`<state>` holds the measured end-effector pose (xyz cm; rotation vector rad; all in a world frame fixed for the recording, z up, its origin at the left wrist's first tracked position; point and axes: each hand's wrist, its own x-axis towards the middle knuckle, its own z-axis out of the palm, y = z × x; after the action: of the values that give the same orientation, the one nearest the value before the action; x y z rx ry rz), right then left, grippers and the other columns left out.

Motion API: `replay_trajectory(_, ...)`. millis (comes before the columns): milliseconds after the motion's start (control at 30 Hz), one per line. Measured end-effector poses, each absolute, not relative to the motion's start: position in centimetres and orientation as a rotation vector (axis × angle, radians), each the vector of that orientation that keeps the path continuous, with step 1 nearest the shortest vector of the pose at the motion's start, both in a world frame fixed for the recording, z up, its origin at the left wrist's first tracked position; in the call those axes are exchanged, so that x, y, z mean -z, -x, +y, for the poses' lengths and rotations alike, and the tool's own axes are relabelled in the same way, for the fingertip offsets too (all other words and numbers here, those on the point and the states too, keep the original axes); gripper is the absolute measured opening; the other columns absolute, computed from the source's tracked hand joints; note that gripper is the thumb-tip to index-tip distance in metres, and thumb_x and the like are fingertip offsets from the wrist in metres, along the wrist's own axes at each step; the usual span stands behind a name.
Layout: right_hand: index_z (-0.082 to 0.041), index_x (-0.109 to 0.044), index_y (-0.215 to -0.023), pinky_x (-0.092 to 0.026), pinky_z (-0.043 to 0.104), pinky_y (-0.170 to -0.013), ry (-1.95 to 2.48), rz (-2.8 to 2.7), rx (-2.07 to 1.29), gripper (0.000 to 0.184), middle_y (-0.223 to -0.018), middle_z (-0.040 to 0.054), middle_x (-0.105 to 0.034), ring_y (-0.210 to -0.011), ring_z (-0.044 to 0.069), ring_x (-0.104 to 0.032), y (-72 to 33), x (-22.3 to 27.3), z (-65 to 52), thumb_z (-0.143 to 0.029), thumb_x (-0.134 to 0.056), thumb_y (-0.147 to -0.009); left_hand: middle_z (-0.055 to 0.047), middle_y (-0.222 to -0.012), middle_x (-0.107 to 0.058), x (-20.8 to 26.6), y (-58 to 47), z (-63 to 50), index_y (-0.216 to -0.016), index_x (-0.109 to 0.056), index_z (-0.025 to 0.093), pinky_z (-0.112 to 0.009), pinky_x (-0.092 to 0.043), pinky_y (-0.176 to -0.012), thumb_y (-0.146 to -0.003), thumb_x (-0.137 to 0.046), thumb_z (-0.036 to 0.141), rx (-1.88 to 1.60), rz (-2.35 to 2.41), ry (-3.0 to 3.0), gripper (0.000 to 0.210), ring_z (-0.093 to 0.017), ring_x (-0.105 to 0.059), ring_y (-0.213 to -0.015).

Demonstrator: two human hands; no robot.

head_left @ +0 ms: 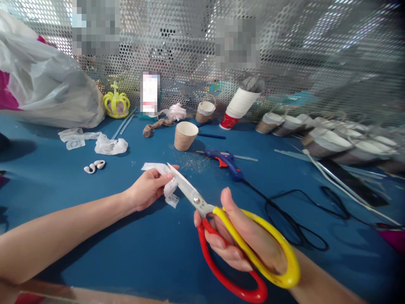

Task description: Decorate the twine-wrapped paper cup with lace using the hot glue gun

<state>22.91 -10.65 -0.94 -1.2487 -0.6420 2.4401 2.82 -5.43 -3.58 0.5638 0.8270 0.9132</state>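
My left hand (151,188) pinches a strip of white lace ribbon (171,193), whose ends stick out on both sides of the fingers. In my right hand (236,236) is a pair of scissors (196,200) with one red and one yellow handle. The blades point up and left and meet the ribbon beside my left fingertips; whether they have cut through it I cannot tell. Beyond the hands a twine-wrapped cup (186,137) stands upright. A blue glue gun (225,162) lies to its right, nozzle toward the cup.
More lace ribbon (110,144) and white earbuds (95,166) lie at left, near a large plastic bag (47,80). A twine bundle (155,126), a yellow crown-shaped ornament (116,102) and stacked paper cups (239,107) stand behind. Several finished cups (329,141) and a black cord (284,219) occupy the right.
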Motion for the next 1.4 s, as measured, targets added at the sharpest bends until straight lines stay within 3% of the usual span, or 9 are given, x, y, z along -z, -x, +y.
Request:
replay_trajectory(400, -0.019, -0.064, -0.077, -0.032, 0.008, -0.026, 1.199, -0.611, -2.475, 0.070, -0.049, -0.0035, -0.048, -0.030, 0.001, -0.034, -23.2, 0.9, -10.9, -0.079, -0.030, -0.068, -0.003, -0.072, -0.068, 3.5, -2.5, -5.2, -0.104, -0.062, 0.012, -0.021, -0.050, -0.059, -0.078, -0.061, 0.010, -0.900, 0.822, -0.596, 0.027, -0.011, -0.063, -0.061)
replay_trajectory(667, -0.017, -0.062, -0.081, -0.032, 0.008, -0.026, 1.183, -0.617, -2.456, 0.071, -0.050, -0.0034, -0.049, -0.030, 0.000, -0.035, -23.2, 1.1, -11.0, -0.078, -0.027, -0.071, -0.003, -0.072, -0.069, 3.6, -2.5, -5.2, -0.101, -0.064, 0.012, -0.021, -0.049, -0.059, -0.071, -0.069, 0.014, -0.886, 0.791, -0.579, 0.030, -0.010, -0.063, -0.060)
replay_trajectory(1000, -0.015, -0.058, -0.081, -0.031, 0.009, -0.025, 1.210, -0.581, -2.505, 0.072, -0.048, -0.0039, -0.047, -0.028, 0.001, -0.034, -22.7, 0.6, -10.2, -0.075, -0.018, -0.077, -0.007, -0.081, -0.072, 4.0, -2.6, -5.4, -0.104, -0.063, 0.013, -0.024, -0.049, -0.061, -0.057, -0.081, 0.028, -0.826, 0.716, -0.604, 0.053, -0.014, -0.065, -0.067)
replay_trajectory(1233, -0.016, -0.057, -0.078, -0.026, 0.009, -0.023, 1.302, -0.653, -2.418, 0.064, -0.043, -0.0065, -0.041, -0.025, 0.000, -0.025, -22.3, 0.8, -10.4, -0.069, -0.021, -0.082, -0.001, -0.073, -0.069, 4.0, -2.7, -5.3, -0.091, -0.062, 0.014, -0.022, -0.048, -0.061, -0.056, -0.082, 0.027, -0.880, 0.708, -0.646, 0.042, -0.011, -0.062, -0.062)
replay_trajectory(1400, -0.016, -0.056, -0.077, -0.024, 0.008, -0.022, 1.325, -0.653, -2.394, 0.063, -0.043, -0.0072, -0.040, -0.024, 0.000, -0.023, -22.0, 0.7, -10.6, -0.067, -0.021, -0.084, -0.001, -0.073, -0.068, 4.1, -2.7, -5.4, -0.093, -0.061, 0.014, -0.022, -0.047, -0.059, -0.056, -0.082, 0.028, -0.845, 0.690, -0.657, 0.045, -0.010, -0.061, -0.062)
